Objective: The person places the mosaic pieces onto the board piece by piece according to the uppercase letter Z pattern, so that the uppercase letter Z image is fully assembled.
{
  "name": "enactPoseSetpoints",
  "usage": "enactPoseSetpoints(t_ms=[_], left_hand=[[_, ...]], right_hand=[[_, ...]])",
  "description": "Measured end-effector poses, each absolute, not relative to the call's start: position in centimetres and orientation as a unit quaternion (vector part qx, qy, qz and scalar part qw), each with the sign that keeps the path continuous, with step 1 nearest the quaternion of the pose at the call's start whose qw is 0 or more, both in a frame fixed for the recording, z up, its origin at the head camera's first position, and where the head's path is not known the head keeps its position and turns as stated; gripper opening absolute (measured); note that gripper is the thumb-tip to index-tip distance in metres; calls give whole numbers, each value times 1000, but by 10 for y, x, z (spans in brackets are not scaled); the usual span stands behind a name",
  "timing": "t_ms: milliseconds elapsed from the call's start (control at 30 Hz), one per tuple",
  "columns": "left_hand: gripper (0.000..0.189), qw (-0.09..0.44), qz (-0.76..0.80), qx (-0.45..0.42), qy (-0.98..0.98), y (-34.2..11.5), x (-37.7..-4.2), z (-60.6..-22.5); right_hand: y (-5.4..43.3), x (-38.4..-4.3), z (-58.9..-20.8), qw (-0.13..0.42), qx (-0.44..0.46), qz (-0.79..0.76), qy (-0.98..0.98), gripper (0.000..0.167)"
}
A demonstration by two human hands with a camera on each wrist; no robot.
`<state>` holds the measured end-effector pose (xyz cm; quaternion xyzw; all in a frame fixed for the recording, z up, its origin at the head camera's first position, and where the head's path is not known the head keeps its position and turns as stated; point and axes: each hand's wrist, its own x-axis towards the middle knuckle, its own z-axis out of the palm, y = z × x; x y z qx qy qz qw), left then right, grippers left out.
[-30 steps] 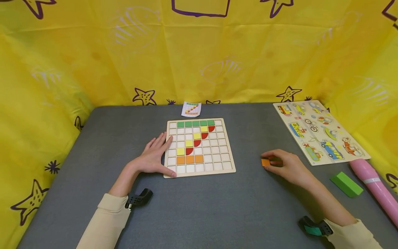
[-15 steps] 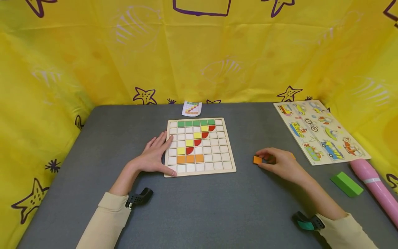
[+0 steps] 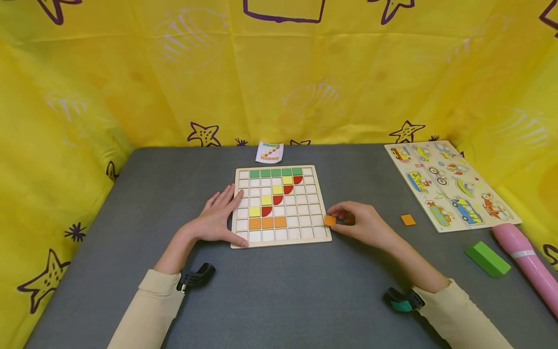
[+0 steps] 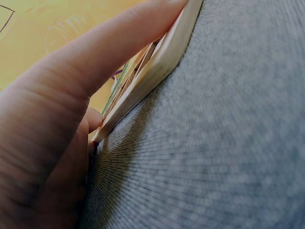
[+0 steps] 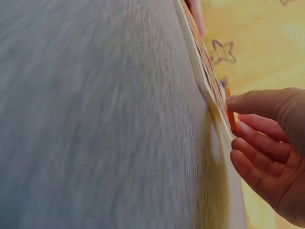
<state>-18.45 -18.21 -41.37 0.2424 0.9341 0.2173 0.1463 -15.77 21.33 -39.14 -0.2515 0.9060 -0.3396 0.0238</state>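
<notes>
A wooden grid board [image 3: 301,210] lies on the table, bearing a row of green tiles [image 3: 276,172], a diagonal of yellow squares and red quarter-circles [image 3: 277,199], and three orange squares [image 3: 267,223] in a lower row. My left hand [image 3: 214,218] rests spread on the board's left side, thumb on its near corner; in the left wrist view the thumb [image 4: 109,45] lies along the rim. Between thumb and fingers my right hand [image 3: 362,223] pinches an orange square tile [image 3: 330,220] at the board's right edge. The right wrist view shows that tile [image 5: 231,112] edge-on.
Another orange square tile [image 3: 408,220] lies to the right. Beyond it are a vehicle picture puzzle board [image 3: 451,186], a green block [image 3: 487,259] and a pink cylindrical object [image 3: 525,261]. A pattern card [image 3: 269,152] lies behind the grid board. Yellow cloth [image 3: 279,72] hangs around the table.
My right hand has moved left with the orange tile, from the table on the right to the board's right edge, uncovering another orange tile behind it. My left hand stays in place.
</notes>
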Motion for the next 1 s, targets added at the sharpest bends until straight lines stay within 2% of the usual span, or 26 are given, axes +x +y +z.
enactPoseSetpoints(t_ms=[267,733,1000], left_hand=[[136,148,216,241,935,-183,-185,-415],[136,137,217,245,935,-183,-184,-414],[136,139,215,246,935,-183,-184,-414]], right_hand=[[181,-164,-388,48,-266,-360,893,24],[147,-176,-399,17,-345,-328,879,15],[141,-179,-399,21,-356,-323,876,15]])
